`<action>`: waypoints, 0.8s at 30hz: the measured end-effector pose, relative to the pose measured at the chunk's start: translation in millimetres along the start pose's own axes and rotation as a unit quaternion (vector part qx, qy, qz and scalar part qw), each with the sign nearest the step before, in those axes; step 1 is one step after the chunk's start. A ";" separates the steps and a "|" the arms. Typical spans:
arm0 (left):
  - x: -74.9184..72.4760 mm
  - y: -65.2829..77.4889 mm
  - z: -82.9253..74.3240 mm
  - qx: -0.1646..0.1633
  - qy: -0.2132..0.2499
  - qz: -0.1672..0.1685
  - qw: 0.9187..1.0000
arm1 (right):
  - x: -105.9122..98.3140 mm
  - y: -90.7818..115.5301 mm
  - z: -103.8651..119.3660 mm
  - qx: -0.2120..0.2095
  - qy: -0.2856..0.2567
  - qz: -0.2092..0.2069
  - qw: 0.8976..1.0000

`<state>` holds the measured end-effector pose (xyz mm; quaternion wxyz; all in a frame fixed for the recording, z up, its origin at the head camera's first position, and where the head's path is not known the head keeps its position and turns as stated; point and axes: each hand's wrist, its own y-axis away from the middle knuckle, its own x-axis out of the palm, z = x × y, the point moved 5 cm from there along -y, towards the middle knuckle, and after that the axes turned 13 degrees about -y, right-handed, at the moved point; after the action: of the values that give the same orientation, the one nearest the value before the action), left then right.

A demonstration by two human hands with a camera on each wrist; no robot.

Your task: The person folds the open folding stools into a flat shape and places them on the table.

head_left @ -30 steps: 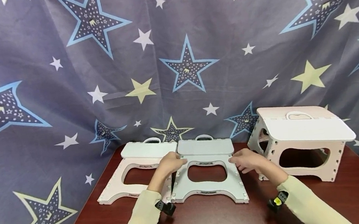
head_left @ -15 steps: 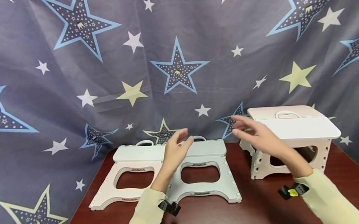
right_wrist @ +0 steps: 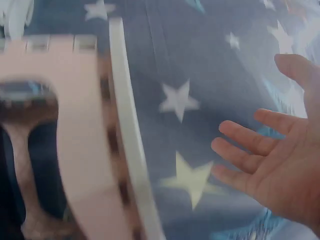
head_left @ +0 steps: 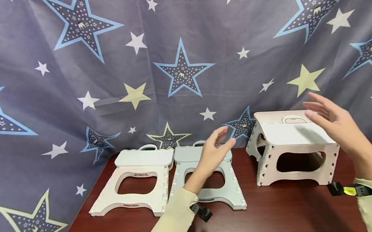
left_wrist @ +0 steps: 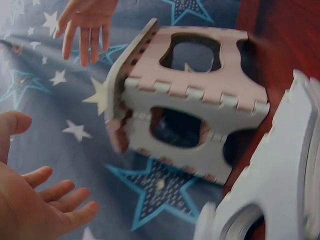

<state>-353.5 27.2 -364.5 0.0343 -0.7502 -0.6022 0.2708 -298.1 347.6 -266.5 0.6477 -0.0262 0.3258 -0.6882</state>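
An unfolded step stool [head_left: 288, 135] with a white and pink top stands at the right of the table. My right hand [head_left: 338, 123] hovers over its right side, fingers loosely spread and holding nothing. In the right wrist view that hand [right_wrist: 280, 165] is apart from the stool's side panel [right_wrist: 82, 140]. My left hand [head_left: 212, 153] is in the air above a folded pale blue step stool [head_left: 183, 155], partly hiding it. Its fingers [left_wrist: 60, 197] are relaxed and grip nothing. Left of that lies a folded step stool [head_left: 142, 158] in white and pale pink.
The stools rest on a dark red-brown table [head_left: 270, 217]. A grey-blue curtain [head_left: 122, 43] with stars hangs close behind them. Both folded stools lie side by side with a narrow gap.
Both hands have left the folded pale blue stool's sides, risen, and moved to the right. The right hand is now over the unfolded stool. The head view has shifted slightly.
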 end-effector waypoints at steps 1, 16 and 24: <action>8.6 -0.5 1.7 -0.001 0.007 0.007 1.000 | -8.6 3.4 -8.1 0.009 0.002 -0.008 1.000; 91.2 2.5 28.1 -0.041 0.098 0.072 0.992 | -55.4 40.7 -87.6 0.087 -0.034 -0.056 0.994; 95.6 -12.7 23.8 -0.026 0.112 0.079 0.990 | -66.8 45.7 -108.6 0.073 -0.245 -0.088 0.963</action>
<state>-363.2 112.3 -414.9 0.0608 -0.8215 -0.5403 0.1716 -297.3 455.6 -348.1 0.6449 -0.1748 0.1026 -0.7369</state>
